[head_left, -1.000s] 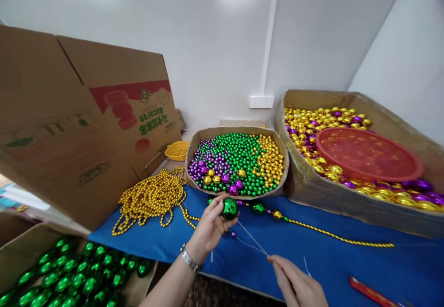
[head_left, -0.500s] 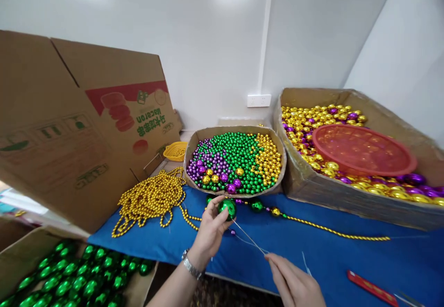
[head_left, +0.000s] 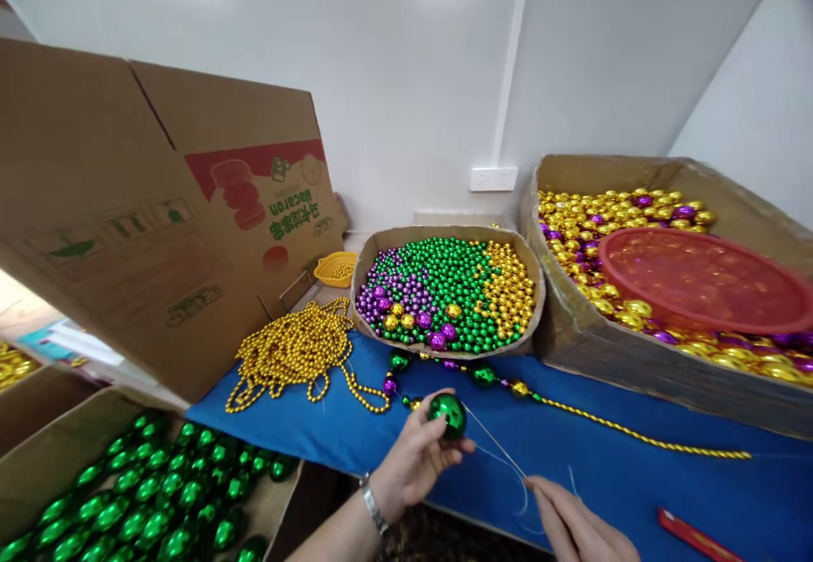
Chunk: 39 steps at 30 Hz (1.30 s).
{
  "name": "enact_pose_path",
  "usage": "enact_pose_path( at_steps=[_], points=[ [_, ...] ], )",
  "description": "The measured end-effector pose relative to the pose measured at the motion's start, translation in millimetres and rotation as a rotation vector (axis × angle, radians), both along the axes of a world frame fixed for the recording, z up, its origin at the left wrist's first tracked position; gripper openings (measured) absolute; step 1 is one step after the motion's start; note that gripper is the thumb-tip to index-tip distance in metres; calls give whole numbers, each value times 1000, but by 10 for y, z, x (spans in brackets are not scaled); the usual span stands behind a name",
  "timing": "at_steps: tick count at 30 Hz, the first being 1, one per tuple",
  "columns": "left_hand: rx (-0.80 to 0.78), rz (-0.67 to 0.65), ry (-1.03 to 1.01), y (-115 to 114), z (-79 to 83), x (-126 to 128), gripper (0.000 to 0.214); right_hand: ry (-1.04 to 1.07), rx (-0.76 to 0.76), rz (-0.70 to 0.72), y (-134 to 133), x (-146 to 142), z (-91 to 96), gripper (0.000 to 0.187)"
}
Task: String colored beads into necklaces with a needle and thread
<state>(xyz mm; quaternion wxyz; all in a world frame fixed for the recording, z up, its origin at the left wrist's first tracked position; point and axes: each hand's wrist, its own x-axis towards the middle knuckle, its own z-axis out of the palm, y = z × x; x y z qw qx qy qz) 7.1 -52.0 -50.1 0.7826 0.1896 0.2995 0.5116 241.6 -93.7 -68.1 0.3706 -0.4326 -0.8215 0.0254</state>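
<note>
My left hand [head_left: 416, 459], a watch on its wrist, is closed around a large shiny green ball [head_left: 448, 412] just above the blue cloth [head_left: 610, 477]. A thin thread [head_left: 495, 452] runs from the ball to my right hand [head_left: 575, 526], whose fingers pinch it at the bottom edge of the view. Beyond the ball lies a strung strand of green, purple and gold beads [head_left: 489, 376] trailing into a gold bead rope [head_left: 635, 435] to the right.
A cardboard tray of small green, purple and gold beads [head_left: 448, 291] sits behind. At right, a box of gold and purple balls [head_left: 641, 333] holds a red basin [head_left: 699, 278]. A gold bead pile [head_left: 295, 350], a tilted carton [head_left: 127, 215] and a box of green balls [head_left: 152, 494] are left.
My left hand has drawn the green ball toward me, away from the bead tray. My right hand still pinches the thread. The view has shifted slightly.
</note>
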Motion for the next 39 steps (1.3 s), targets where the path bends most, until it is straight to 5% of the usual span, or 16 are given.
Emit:
enact_pose_path(
  at_steps=[6, 17, 23, 29, 39],
  points=[
    [-166, 37, -96, 195, 123, -105, 50, 24, -9, 5, -37, -116, 8, 25],
    [-192, 20, -89, 179, 152, -45, 56, -21, -20, 10, -50, -133, 27, 27],
    [-125, -10, -18, 132, 148, 19, 58, -57, -34, -18, -48, -184, -6, 28],
    [139, 21, 116, -45, 100, 150, 48, 47, 3, -30, 14, -293, -26, 27],
    [128, -68, -45, -44, 34, 196, 48, 152, -106, 16, 24, -328, -14, 22]
  ],
)
